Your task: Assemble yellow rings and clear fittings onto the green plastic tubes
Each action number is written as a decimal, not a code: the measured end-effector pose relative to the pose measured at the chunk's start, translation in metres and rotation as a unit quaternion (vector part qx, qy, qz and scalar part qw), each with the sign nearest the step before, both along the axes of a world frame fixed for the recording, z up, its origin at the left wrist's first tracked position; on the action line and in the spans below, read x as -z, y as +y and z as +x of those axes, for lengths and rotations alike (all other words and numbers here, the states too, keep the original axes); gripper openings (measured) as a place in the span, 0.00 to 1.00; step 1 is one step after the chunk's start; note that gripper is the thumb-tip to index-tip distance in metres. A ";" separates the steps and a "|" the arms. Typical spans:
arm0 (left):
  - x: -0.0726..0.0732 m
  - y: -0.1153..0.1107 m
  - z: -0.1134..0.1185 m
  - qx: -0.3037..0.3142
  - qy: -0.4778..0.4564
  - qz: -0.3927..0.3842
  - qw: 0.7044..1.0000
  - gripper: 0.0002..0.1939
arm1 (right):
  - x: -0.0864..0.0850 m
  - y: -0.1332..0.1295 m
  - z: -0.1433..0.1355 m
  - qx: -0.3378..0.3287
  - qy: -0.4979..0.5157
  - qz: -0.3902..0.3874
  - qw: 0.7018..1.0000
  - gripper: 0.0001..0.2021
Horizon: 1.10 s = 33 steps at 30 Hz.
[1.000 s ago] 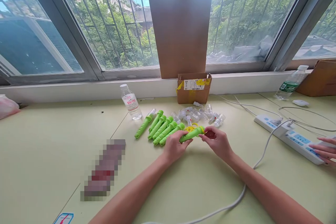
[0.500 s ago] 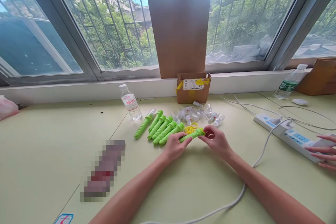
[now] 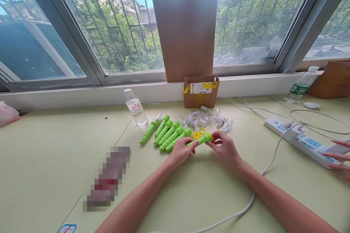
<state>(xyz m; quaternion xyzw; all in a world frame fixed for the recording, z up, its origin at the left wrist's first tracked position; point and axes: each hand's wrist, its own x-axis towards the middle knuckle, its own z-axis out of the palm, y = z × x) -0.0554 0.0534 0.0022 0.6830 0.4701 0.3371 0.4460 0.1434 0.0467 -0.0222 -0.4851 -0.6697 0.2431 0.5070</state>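
1. the left hand [image 3: 181, 151] grasps a green tube [image 3: 198, 141], fingers wrapped around its near end.
2. the right hand [image 3: 225, 149] pinches the tube's other end with its fingertips, where a bit of yellow shows; how firmly, one cannot tell.
3. the held tube sits slantwise between the two hands, slightly right of centre.
4. just left of and beyond the left hand, a row of green tubes [image 3: 170, 134] lies side by side, crowding that edge; the leftmost carries a clear tip.
5. just beyond the held tube are yellow rings [image 3: 194, 138], then a cluster of clear plastic pieces [image 3: 203, 120].
6. a cardboard box [image 3: 201, 101] stands behind, by the table's far edge along the white sill [image 3: 158, 94].
7. the widest room is toward the person, where pale green tabletop [image 3: 210, 193] spreads between the forearms.
8. rightward, a white cable [image 3: 276, 157] passes under the right forearm, and a power strip [image 3: 308, 146] lies near another person's hand [image 3: 338, 157].
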 end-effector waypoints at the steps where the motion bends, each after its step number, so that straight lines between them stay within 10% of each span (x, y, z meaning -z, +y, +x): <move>1: 0.000 0.000 0.000 0.004 -0.004 0.006 1.000 0.19 | 0.000 -0.001 -0.001 0.003 0.003 0.006 1.000 0.12; 14: 0.015 0.003 0.003 -0.080 0.041 0.265 0.960 0.12 | 0.000 -0.001 0.000 0.042 0.055 0.066 0.995 0.12; 33: 0.002 -0.005 0.006 -0.069 -0.047 0.039 0.996 0.17 | -0.004 -0.002 -0.001 0.026 0.039 0.044 0.998 0.09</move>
